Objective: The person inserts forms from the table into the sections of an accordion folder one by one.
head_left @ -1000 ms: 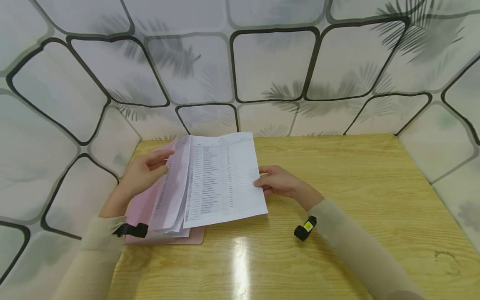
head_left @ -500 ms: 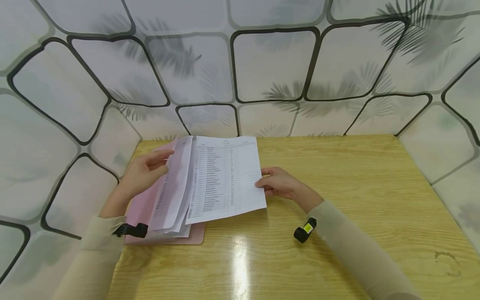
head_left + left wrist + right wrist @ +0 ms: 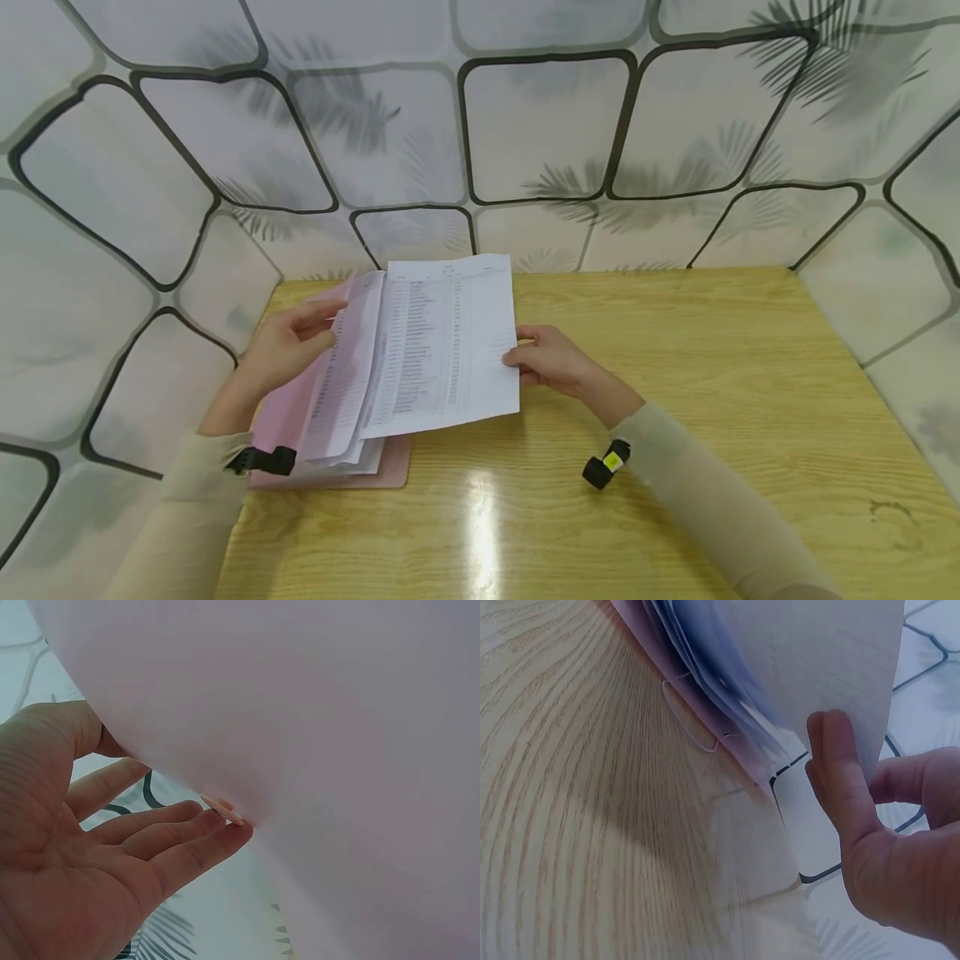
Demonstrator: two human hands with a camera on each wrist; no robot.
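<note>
A pink folder (image 3: 393, 467) lies open on the left of the table, with several printed sheets (image 3: 348, 375) inside. My left hand (image 3: 288, 346) holds the raised pink cover (image 3: 322, 735) by its edge, and in the left wrist view the thumb passes behind it. A small flat tab (image 3: 223, 810) shows at those fingertips. Over the folder, a white sheet with a printed table (image 3: 450, 342) is lifted and slanted. My right hand (image 3: 551, 362) pinches its right edge between thumb and fingers; the right wrist view shows the fingers (image 3: 840, 750) against its underside.
The wooden table (image 3: 675, 467) stretches away to the right and front. Patterned walls (image 3: 547, 133) stand close behind it and on both sides. A thin loop (image 3: 686, 724) sticks out from the folder's edge in the right wrist view. Both wrists carry small black cameras.
The pinched sheet dipped slightly with its far edge, then rose and moved a little left; my right hand shifted with it. My left hand and the folder cover have stayed put.
</note>
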